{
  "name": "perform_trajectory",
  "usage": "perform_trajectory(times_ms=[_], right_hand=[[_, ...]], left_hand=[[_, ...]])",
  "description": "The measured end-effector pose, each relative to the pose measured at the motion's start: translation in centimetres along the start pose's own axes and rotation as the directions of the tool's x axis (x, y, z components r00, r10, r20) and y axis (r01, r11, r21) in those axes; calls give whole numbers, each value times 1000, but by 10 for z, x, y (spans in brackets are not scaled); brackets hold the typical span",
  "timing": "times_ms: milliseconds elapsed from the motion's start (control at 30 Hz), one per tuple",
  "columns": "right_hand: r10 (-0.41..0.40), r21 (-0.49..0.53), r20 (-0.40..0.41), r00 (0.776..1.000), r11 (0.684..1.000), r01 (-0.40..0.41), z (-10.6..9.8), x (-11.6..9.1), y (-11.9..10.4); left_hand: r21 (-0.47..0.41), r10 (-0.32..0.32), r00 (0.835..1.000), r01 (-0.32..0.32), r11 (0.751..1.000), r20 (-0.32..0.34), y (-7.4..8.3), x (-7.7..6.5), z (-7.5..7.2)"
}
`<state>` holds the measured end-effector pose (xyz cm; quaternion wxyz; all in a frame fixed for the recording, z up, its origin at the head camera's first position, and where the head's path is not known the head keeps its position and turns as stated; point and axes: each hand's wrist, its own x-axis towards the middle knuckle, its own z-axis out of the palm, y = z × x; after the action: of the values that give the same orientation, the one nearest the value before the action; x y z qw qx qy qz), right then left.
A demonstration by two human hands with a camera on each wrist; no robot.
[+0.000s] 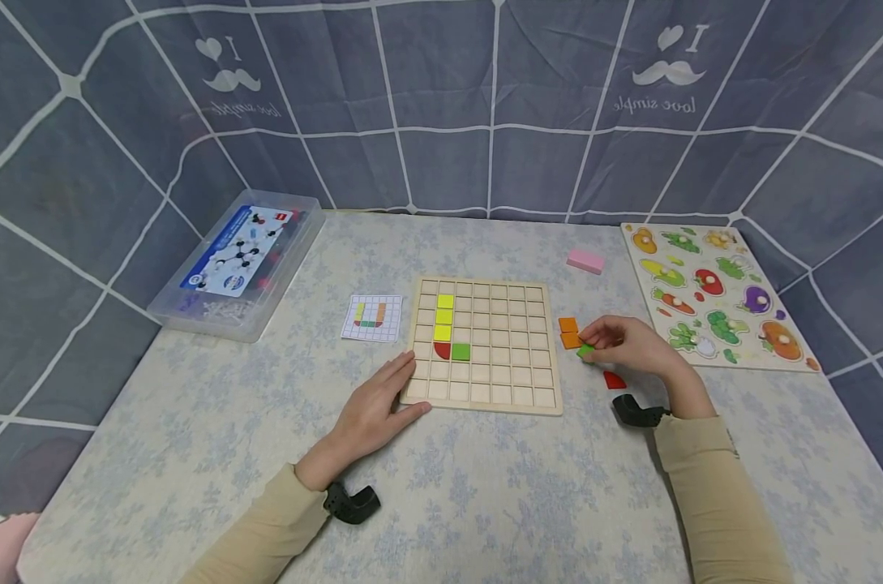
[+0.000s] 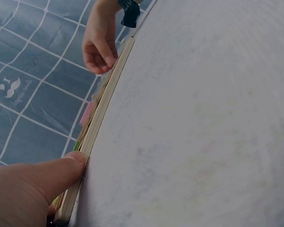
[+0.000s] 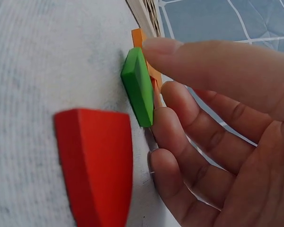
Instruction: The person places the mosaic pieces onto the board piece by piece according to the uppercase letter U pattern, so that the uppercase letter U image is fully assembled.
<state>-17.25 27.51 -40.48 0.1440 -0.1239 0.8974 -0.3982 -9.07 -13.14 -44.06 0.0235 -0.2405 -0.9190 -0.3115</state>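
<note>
A wooden grid board (image 1: 514, 349) lies mid-table, holding three yellow square tiles (image 1: 444, 317) in a column. Below them sit a red quarter-round tile (image 1: 442, 350) and a green square tile (image 1: 460, 352). My left hand (image 1: 371, 410) rests at the board's near left corner, fingers along the left side and thumb against the near edge. To the right of the board, my right hand (image 1: 623, 345) pinches another green square tile (image 3: 138, 87) between thumb and fingers. Orange square tiles (image 1: 568, 325) lie beside its fingertips, and a second red quarter-round tile (image 3: 97, 156) is closer to the wrist.
A pattern card (image 1: 371, 312) lies left of the board. Behind it stands a clear plastic case (image 1: 284, 268) with a blue label. A pink block (image 1: 585, 260) is at the back right, and a vegetable puzzle board (image 1: 747, 284) lies at the far right.
</note>
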Motion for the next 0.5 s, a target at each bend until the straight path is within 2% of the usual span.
perform_trajectory(times_ms=[500], right_hand=[[4,-33,12,1000,999,-3,0,-2,-2]], left_hand=[[1,-10,1000,10,1000,11,0,0,-1]])
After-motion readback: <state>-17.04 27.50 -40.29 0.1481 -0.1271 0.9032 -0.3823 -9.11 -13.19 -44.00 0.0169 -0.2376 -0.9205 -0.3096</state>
